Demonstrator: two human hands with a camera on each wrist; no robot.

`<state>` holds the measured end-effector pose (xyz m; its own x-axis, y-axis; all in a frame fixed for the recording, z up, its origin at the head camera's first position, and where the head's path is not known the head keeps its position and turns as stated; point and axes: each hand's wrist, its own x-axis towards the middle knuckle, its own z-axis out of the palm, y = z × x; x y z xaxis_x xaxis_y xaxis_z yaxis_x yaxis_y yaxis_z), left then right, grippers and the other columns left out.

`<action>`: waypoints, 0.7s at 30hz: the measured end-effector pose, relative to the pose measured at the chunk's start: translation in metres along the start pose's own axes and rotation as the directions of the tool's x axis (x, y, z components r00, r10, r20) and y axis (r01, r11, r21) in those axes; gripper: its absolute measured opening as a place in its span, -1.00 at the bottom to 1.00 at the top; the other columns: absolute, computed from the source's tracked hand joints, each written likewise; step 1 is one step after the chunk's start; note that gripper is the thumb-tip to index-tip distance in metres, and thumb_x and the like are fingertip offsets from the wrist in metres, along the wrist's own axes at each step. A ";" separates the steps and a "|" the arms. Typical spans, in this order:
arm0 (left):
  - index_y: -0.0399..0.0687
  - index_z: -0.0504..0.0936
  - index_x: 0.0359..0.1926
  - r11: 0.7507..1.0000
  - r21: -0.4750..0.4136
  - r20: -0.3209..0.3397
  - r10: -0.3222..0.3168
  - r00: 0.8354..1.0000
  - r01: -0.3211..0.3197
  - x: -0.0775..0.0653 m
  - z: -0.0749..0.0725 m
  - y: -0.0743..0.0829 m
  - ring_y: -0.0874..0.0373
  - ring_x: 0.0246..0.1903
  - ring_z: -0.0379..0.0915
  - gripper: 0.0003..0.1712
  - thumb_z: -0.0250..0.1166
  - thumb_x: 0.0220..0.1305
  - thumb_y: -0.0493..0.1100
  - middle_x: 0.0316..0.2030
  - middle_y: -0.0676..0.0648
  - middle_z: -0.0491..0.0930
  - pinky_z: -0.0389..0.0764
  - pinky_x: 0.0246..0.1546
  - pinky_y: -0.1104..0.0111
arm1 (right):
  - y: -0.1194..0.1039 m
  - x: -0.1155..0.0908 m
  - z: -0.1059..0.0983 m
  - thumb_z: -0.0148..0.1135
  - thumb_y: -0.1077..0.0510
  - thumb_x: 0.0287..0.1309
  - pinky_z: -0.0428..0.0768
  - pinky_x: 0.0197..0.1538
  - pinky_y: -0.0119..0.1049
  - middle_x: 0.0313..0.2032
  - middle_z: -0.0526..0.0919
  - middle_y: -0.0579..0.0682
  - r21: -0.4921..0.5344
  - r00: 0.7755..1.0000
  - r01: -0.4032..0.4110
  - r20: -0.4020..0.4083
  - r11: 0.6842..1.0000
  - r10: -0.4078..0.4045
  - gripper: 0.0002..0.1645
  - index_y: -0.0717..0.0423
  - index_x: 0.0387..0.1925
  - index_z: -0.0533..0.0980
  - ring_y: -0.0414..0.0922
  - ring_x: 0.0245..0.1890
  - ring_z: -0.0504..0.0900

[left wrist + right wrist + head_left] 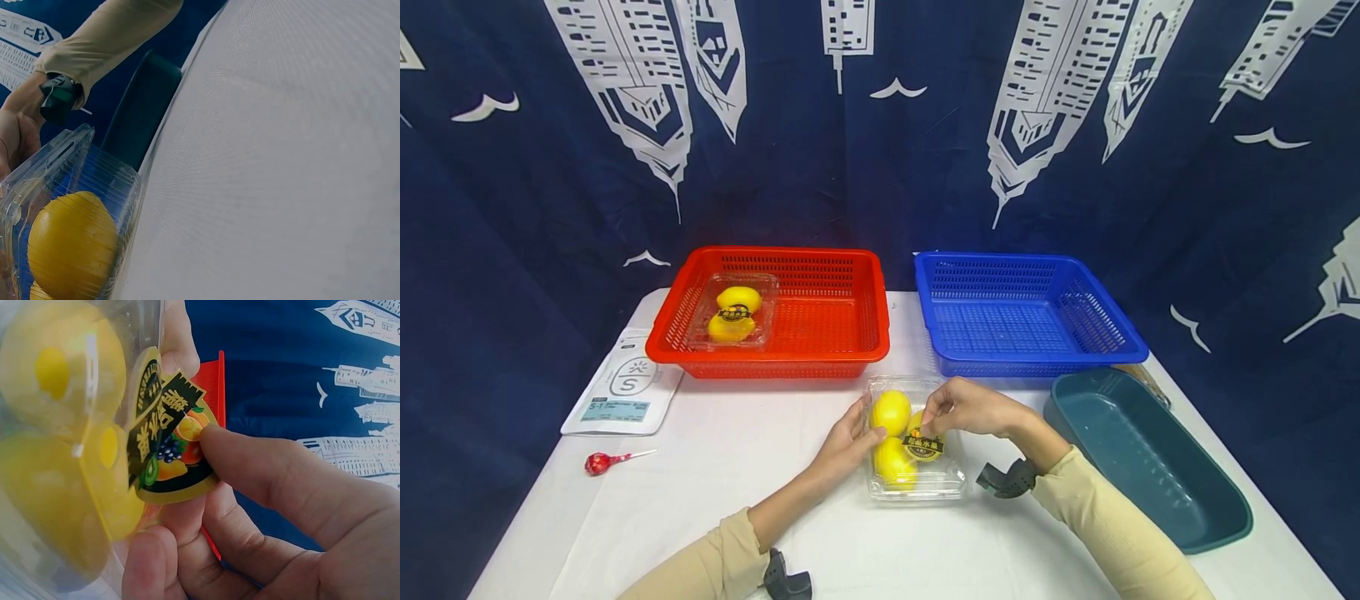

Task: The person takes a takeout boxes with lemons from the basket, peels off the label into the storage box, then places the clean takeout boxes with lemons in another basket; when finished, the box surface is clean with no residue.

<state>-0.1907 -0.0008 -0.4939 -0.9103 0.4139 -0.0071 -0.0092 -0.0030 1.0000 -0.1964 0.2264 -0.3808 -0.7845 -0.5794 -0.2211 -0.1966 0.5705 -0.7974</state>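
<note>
A clear plastic clamshell box with several yellow lemons inside lies on the white table in front of the person. My left hand grips its left side, thumb over the lid and fingers along the wall. With thumb and forefinger my right hand pinches a black and gold fruit sticker on the lid. In the right wrist view the sticker's pinched half stands bent away from the plastic, while its other part lies against the lid. One lemon shows through the box's wall in the left wrist view.
A red basket at the back left holds another clear box of yellow fruit. Beside it is a blue basket. A dark green tub stands at the right. On the left lie a white pouch and a red lollipop.
</note>
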 end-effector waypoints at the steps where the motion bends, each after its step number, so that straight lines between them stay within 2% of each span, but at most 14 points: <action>1: -0.28 -0.10 0.51 1.000 0.001 0.001 0.004 1.000 -0.004 0.000 0.000 0.000 -0.13 0.51 -0.14 -0.09 0.17 0.31 -0.17 0.53 -0.23 -0.10 0.02 0.49 0.08 | 0.000 0.000 0.000 0.33 0.25 0.01 0.52 -0.20 -0.34 -0.44 0.72 0.00 -0.002 1.000 -0.002 0.000 1.000 0.002 -0.84 0.32 -0.40 0.63 -0.22 -0.39 0.55; 12: -0.26 -0.11 0.52 1.000 -0.011 0.001 0.010 1.000 -0.010 0.000 0.000 -0.001 -0.11 0.52 -0.16 -0.10 0.17 0.31 -0.19 0.54 -0.21 -0.12 -0.01 0.50 0.11 | 0.000 0.001 0.000 0.34 0.21 0.03 0.52 -0.20 -0.34 -0.48 0.68 -0.12 -0.008 1.000 -0.024 -0.011 1.000 0.024 -0.86 0.26 -0.41 0.64 -0.19 -0.38 0.55; 21: -0.27 -0.11 0.52 1.000 -0.006 0.002 0.010 1.000 -0.010 0.000 0.000 -0.002 -0.13 0.51 -0.15 -0.10 0.17 0.31 -0.19 0.53 -0.23 -0.12 0.02 0.49 0.10 | -0.002 0.000 0.000 0.32 0.23 0.03 0.52 -0.16 -0.30 -0.46 0.70 -0.10 -0.007 1.000 -0.019 -0.008 1.000 0.019 -0.87 0.26 -0.40 0.65 -0.19 -0.35 0.55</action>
<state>-0.1908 -0.0007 -0.4955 -0.9095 0.4156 0.0033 -0.0021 -0.0124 0.9999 -0.1963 0.2252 -0.3795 -0.7926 -0.5641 -0.2317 -0.1860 0.5854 -0.7891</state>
